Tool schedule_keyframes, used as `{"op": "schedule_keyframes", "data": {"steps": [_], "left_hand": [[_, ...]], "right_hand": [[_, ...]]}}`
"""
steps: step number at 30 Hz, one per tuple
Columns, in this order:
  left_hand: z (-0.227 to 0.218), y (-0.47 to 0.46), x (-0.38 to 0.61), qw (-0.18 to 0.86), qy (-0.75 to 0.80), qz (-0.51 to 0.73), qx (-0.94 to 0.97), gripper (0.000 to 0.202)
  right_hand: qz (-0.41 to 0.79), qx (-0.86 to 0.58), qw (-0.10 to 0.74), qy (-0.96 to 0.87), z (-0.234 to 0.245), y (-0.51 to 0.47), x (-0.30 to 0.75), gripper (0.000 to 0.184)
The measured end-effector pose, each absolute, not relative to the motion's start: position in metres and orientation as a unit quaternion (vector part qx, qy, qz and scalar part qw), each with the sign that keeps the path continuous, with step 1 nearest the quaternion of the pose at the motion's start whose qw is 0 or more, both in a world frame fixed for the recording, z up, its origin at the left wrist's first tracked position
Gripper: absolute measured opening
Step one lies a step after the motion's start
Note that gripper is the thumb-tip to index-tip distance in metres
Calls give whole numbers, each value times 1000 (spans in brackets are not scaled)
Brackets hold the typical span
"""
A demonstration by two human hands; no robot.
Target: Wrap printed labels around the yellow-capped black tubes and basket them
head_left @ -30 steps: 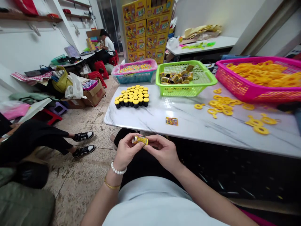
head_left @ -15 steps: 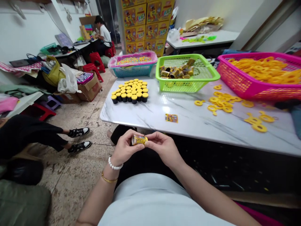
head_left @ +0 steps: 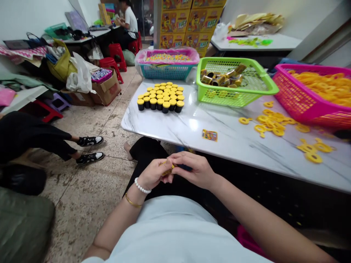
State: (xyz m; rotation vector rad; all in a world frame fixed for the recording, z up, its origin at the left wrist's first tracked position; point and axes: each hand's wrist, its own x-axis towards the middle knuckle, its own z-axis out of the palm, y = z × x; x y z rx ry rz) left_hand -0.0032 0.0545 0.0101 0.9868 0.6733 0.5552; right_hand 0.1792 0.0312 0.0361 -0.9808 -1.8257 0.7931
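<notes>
My left hand [head_left: 154, 174], with a pearl bracelet and a gold bangle at its wrist, is closed around a small bottle [head_left: 166, 169] with a yellow printed label. The fingers hide most of the bottle. My right hand [head_left: 193, 168] pinches its yellow-capped end from the right. Both hands are over my lap, just in front of the table edge. On the marble-patterned table [head_left: 175, 122], a cluster of small black jars [head_left: 160, 98] with yellow lids stands upright. A printed yellow packet [head_left: 210, 135] lies flat beyond my right hand.
A green basket [head_left: 237, 93] holds labelled tubes. A pink basket [head_left: 307, 106] holds yellow ring-shaped parts, with more rings [head_left: 274, 122] loose before it. A teal basket [head_left: 167, 71] contains colourful beads. A seated person's legs [head_left: 41, 137] are at left; another person [head_left: 130, 23] sits far behind.
My view has shifted, so the table things appear further right. My left fingers have wrapped over the bottle, hiding its label, and my right fingers have come over its capped end.
</notes>
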Motion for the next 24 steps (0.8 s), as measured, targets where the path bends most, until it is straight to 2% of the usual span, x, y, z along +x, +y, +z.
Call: {"op": "schedule_keyframes", "data": {"steps": [3, 7, 11, 14, 16, 20, 24], "left_hand": [[6, 55, 1, 774, 346, 323, 420, 57], [3, 52, 1, 663, 415, 377, 495, 50], [5, 47, -2, 559, 448, 372, 591, 38], [6, 47, -2, 529, 471, 387, 591, 36], [5, 48, -1, 568, 474, 384, 552, 37], [-1, 51, 3, 753, 430, 314, 387, 47], [-6, 57, 3, 830, 396, 257, 297, 56]], "right_hand": [[386, -457, 475, -645, 29, 32, 178, 23], [506, -521, 493, -478, 23, 30, 171, 29], [563, -512, 453, -464, 25, 28, 163, 27], [541, -495, 469, -493, 24, 24, 161, 24], [479, -478, 482, -557, 23, 21, 161, 21], [331, -405, 450, -724, 19, 18, 160, 21], [319, -397, 419, -751, 17, 20, 159, 30]]}}
